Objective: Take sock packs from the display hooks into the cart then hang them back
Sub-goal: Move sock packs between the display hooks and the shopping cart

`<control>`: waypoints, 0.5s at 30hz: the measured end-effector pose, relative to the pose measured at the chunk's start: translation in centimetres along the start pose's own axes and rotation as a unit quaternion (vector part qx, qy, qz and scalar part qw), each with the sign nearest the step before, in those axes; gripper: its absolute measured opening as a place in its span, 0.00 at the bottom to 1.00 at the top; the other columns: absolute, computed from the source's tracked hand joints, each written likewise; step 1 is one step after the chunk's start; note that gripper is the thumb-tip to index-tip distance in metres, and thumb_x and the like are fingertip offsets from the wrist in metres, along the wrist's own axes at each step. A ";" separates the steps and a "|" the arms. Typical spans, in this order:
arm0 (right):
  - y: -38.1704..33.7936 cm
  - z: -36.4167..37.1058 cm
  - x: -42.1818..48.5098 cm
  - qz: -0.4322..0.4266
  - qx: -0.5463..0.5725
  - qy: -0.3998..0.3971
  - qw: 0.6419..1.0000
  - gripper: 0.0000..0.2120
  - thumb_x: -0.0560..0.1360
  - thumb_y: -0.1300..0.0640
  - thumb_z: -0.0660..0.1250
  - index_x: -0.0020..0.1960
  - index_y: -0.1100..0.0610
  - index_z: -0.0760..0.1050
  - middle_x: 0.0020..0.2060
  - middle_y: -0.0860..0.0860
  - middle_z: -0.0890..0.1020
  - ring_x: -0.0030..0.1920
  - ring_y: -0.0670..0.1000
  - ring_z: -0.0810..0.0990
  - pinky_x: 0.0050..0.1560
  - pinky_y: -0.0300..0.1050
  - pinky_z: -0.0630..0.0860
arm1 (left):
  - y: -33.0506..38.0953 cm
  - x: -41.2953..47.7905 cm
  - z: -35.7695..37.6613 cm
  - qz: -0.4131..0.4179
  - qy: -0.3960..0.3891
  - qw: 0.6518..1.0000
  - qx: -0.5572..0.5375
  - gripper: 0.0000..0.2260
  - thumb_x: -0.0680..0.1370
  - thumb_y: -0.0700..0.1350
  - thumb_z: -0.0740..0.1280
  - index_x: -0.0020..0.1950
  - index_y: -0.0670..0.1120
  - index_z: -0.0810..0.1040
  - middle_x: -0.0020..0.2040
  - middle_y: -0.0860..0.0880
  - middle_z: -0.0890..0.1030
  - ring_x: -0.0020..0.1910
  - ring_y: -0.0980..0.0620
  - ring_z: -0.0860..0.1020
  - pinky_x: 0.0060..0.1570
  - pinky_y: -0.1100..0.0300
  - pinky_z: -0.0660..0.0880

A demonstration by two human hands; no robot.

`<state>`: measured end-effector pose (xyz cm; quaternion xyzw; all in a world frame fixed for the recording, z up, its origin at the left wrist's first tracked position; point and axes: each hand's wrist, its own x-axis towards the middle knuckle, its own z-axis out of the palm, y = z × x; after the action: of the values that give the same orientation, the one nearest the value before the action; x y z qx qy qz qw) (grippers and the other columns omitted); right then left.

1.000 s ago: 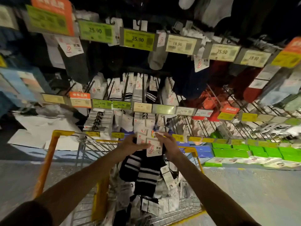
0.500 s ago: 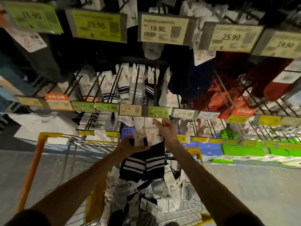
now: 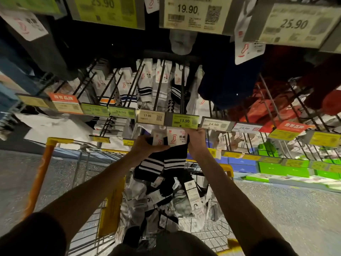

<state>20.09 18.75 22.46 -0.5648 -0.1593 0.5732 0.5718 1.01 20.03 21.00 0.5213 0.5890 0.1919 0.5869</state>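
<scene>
- Black socks [image 3: 166, 163] with white stripes hang from both hands over the far end of the cart [image 3: 59, 140], raised just under the rail of price tags.
- There seem to be two packs side by side, each held by its white card [image 3: 177, 138]. Gripping there keeps the hanging hole on top and lets the fabric dangle free.
- The left hand [image 3: 147, 147] has its fingers curled over the top of the left pack, pinching it at the card.
- The right hand [image 3: 196, 144] clamps the right edge of the right card. Its fingers are mostly hidden behind the card, so I cannot tell how they lie.
- The cards sit directly under the green 13.90 tag [image 3: 185, 121]; whether they touch it I cannot tell.
- That tag caps a black hook [image 3: 182, 93] that already carries similar striped packs farther back, so this is likely where these belong.
- The hang-back step appears to be in hand. Next, each card's hole must be threaded over the hook tip, which is hidden behind the tag.
- A loose pile [image 3: 166, 202] of more packs lies in the cart, so much of the return is probably left.
- With two packs up at once, one could slip or miss the tip.
</scene>
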 end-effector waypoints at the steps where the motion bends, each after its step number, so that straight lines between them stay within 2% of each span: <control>1: -0.1 0.0 0.1 0.006 -0.002 0.000 1.000 0.11 0.71 0.74 0.65 0.43 0.61 0.80 0.32 0.52 0.85 0.32 0.51 0.83 0.33 0.43 0.79 | 0.1 0.1 0.0 -0.001 0.004 1.000 -0.006 0.21 0.62 0.47 0.83 0.52 0.44 0.85 0.46 0.50 0.87 0.47 0.52 0.85 0.53 0.53 0.81; 4: -0.1 -0.1 0.1 0.000 -0.016 0.001 1.000 0.13 0.73 0.75 0.62 0.43 0.61 0.80 0.32 0.51 0.85 0.32 0.50 0.83 0.33 0.43 0.80 | 0.3 0.2 0.3 -0.005 0.012 1.000 -0.016 0.19 0.63 0.44 0.83 0.51 0.43 0.85 0.46 0.49 0.87 0.46 0.52 0.85 0.53 0.53 0.81; 7: -0.2 -0.1 0.0 -0.016 0.006 0.019 1.000 0.08 0.70 0.71 0.66 0.47 0.65 0.79 0.34 0.53 0.84 0.33 0.51 0.83 0.33 0.44 0.79 | 0.8 0.1 0.8 0.001 0.008 0.999 -0.033 0.16 0.64 0.42 0.82 0.49 0.46 0.84 0.44 0.51 0.87 0.45 0.54 0.85 0.50 0.57 0.82; 10: -0.6 0.0 0.3 -0.015 0.008 0.022 1.000 0.19 0.63 0.65 0.65 0.53 0.67 0.76 0.37 0.56 0.82 0.34 0.51 0.82 0.31 0.41 0.77 | 1.2 0.3 1.0 0.010 0.008 0.999 -0.035 0.15 0.64 0.42 0.82 0.47 0.49 0.84 0.43 0.52 0.86 0.44 0.56 0.85 0.46 0.62 0.81; 12: -0.5 -0.1 0.7 -0.010 -0.013 0.029 0.999 0.15 0.67 0.67 0.66 0.53 0.66 0.76 0.38 0.56 0.81 0.36 0.52 0.81 0.32 0.41 0.77 | 1.3 0.4 0.9 0.009 0.010 0.999 -0.034 0.16 0.64 0.43 0.82 0.48 0.47 0.84 0.44 0.51 0.87 0.44 0.55 0.85 0.47 0.60 0.81; 14: -0.2 -0.1 1.1 -0.007 -0.041 0.042 0.998 0.08 0.73 0.70 0.63 0.50 0.64 0.78 0.39 0.55 0.82 0.38 0.54 0.82 0.37 0.46 0.79 | 1.2 0.4 0.9 0.007 0.011 0.999 -0.035 0.15 0.64 0.42 0.82 0.47 0.48 0.84 0.43 0.52 0.86 0.43 0.56 0.85 0.47 0.60 0.81; 15: 0.1 -0.1 1.4 -0.010 -0.058 0.047 0.997 0.08 0.75 0.71 0.63 0.47 0.61 0.78 0.38 0.54 0.83 0.39 0.54 0.82 0.39 0.48 0.80 | 1.2 0.4 1.0 0.005 0.010 0.999 -0.037 0.14 0.64 0.42 0.82 0.46 0.49 0.84 0.42 0.53 0.86 0.43 0.56 0.85 0.46 0.61 0.81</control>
<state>20.56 19.84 21.73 -0.6215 -0.1707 0.5299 0.5511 2.44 20.48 21.56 0.5008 0.5845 0.2217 0.5988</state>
